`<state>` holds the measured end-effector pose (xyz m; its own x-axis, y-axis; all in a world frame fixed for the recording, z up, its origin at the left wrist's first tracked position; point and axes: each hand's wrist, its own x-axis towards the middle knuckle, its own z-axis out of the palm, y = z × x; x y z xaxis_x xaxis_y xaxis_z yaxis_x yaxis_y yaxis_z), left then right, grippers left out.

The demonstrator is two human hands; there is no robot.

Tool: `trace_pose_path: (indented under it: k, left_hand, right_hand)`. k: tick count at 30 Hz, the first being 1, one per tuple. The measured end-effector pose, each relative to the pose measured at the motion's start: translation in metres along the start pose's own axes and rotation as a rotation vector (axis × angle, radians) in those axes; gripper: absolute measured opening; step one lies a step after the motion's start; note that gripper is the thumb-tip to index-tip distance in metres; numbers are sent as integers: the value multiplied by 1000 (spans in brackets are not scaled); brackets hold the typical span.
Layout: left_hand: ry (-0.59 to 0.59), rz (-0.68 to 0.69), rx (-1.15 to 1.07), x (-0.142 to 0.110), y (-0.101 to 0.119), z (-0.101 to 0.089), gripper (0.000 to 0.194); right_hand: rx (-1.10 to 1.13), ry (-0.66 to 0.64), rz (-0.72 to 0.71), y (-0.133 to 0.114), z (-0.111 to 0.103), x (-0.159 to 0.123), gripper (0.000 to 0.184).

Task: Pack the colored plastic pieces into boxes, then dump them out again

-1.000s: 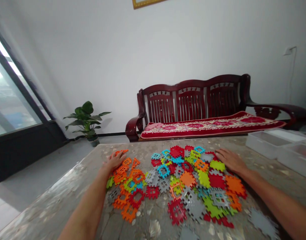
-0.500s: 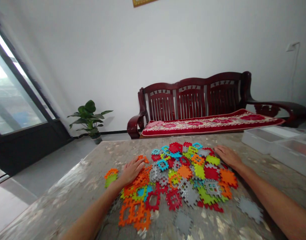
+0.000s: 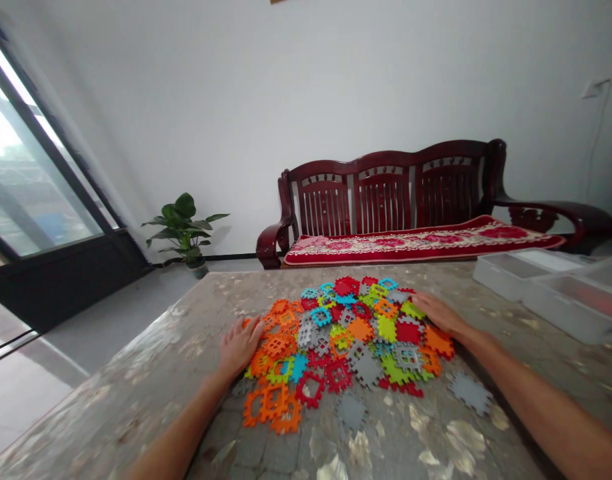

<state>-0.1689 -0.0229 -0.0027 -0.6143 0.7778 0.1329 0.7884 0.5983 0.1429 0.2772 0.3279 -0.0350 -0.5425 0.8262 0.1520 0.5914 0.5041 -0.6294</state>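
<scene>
A heap of interlocking plastic tiles with toothed edges lies on the table in orange, red, grey, lime green and blue. Some tiles are solid, others have window-like cutouts. My left hand rests at the left side of the heap, fingers stretched out against the orange tiles. On the far right side my right hand lies flat with its fingers extended, touching the heap near a lime green tile and an orange tile. Its fingertips are partly hard to make out. A grey tile lies apart near my right forearm.
Clear plastic boxes stand on the right of the table, one with something reddish inside. The table has a floral-patterned cover. Behind it are a dark wooden bench with a red cloth and a potted plant.
My left hand has shifted to the heap's left edge, and the outlying orange and green tiles there are now against or under it. My right hand has moved inward, and the heap is narrower.
</scene>
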Motion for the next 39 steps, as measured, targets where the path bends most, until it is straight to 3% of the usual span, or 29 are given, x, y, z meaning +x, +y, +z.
trace_pose_path:
  k: [5,10,14,17,19,24,28,33,39]
  left_hand:
    - [-47,75,-116,5,42,7,52]
    - [-63,107,-217,-11,42,-15,64]
    - [-128,233,-306,-64,19,-25,103]
    - [-179,272,-233,-113,10,-18,134]
    - [-202,256,-140,-137,12,-11,141]
    - [-115,99,6,-152,29,-1,112]
    - [-71,99,10,-144,33,-5,93]
    - [-44,102,-31,-135,38,-14,83]
    - [46,127,-142,-114,49,-16,90]
  right_hand:
    - [-37,5,-23,-5,-10,-17,63]
    - [-107,110,-58,-27,-23,-24,58]
    - [-169,146,-233,-79,-17,-33,54]
    - [-160,63,-409,-133,4,-41,51]
    - [-170,-18,-505,-173,23,-44,51]
    - [-227,-195,-670,-264,75,-39,49]
    - [-314,-276,-716,-312,117,-33,46]
    - [-344,-303,-670,-329,151,-41,42]
    - [-285,-259,-627,-329,158,-55,39]
